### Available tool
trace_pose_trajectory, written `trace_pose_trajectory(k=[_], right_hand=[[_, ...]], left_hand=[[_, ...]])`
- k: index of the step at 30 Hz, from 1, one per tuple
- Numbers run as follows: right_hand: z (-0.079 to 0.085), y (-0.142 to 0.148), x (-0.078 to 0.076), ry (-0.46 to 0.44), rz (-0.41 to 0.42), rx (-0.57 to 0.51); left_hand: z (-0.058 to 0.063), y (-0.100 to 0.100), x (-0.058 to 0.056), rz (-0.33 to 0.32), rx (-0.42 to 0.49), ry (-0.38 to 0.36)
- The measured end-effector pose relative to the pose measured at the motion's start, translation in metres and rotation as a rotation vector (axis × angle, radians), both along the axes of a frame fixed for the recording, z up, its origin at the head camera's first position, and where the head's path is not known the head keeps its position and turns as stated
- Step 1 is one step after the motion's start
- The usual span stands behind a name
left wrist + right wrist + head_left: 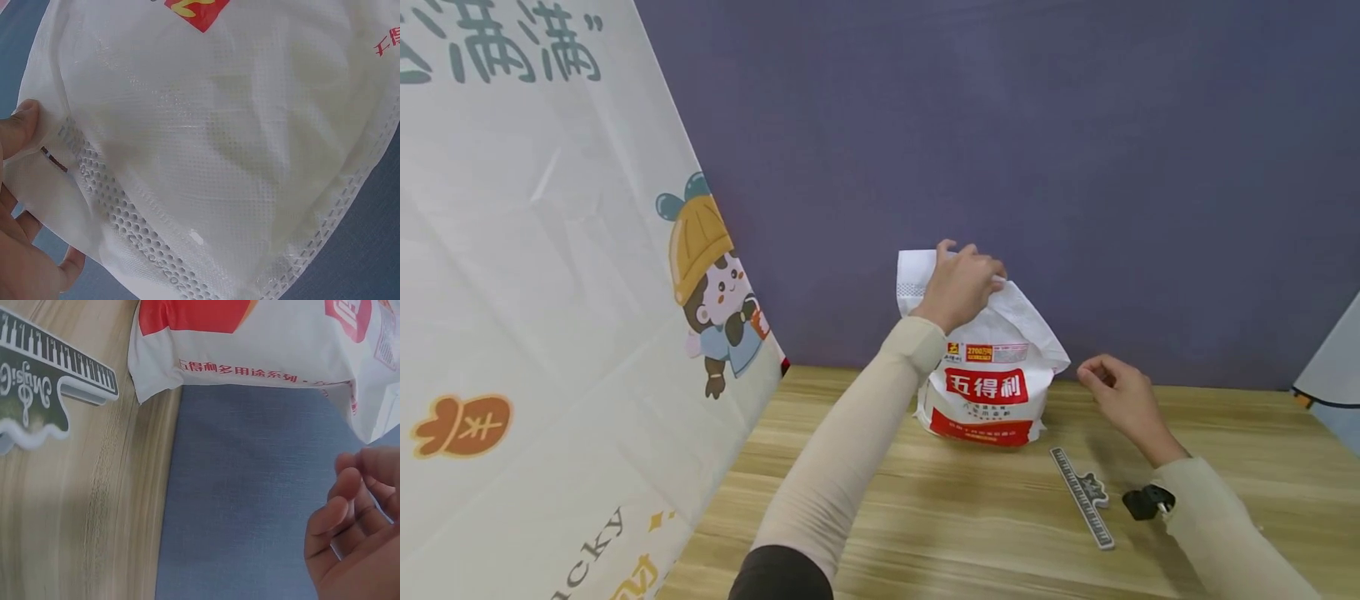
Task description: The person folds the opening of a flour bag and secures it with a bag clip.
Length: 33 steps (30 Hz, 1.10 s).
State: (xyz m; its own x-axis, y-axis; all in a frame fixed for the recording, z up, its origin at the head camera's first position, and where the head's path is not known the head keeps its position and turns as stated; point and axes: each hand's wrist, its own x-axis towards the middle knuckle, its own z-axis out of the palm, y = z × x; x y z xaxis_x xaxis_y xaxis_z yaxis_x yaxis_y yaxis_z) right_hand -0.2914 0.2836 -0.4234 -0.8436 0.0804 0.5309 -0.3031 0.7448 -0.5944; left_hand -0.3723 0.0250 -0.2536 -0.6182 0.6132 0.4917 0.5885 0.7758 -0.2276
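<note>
Beige fabric sleeve [850, 442] nearest; left grip [961, 287] holds bulging white-and-red fabric-like bag [985, 408] top, likely closing; right grip [1122, 396], loose, seemingly empty, should take corner.

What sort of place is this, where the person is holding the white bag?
Probably a makeshift indoor filming or work booth: a wood-grain table stands before a plain blue-grey backdrop, and a cartoon-printed white sheet lines the picture's left side.

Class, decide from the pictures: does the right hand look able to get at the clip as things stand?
Probably yes: the right hand looks empty, and the clip lies uncovered on the table nearby.
</note>
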Motion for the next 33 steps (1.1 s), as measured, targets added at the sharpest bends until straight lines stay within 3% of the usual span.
trace_pose_trajectory(k=[3,11,21,26,33], right_hand=[[-0.002,0.004,0.005,-0.058,0.027,0.005],[-0.019,0.017,0.013,-0.344,0.184,0.071],[-0.036,0.027,0.021,-0.399,0.352,0.114],[-0.044,0.032,0.03,-0.511,0.399,0.115],[-0.053,0.036,0.036,-0.683,0.402,0.087]], left_hand=[[-0.001,0.001,0.0,-0.006,0.003,-0.009],[-0.002,0.001,0.001,-0.009,0.003,-0.008],[0.002,-0.001,0.0,-0.002,0.015,-0.006],[0.001,-0.001,0.0,-0.004,0.016,-0.02],[-0.001,-0.001,0.0,-0.006,0.021,-0.024]])
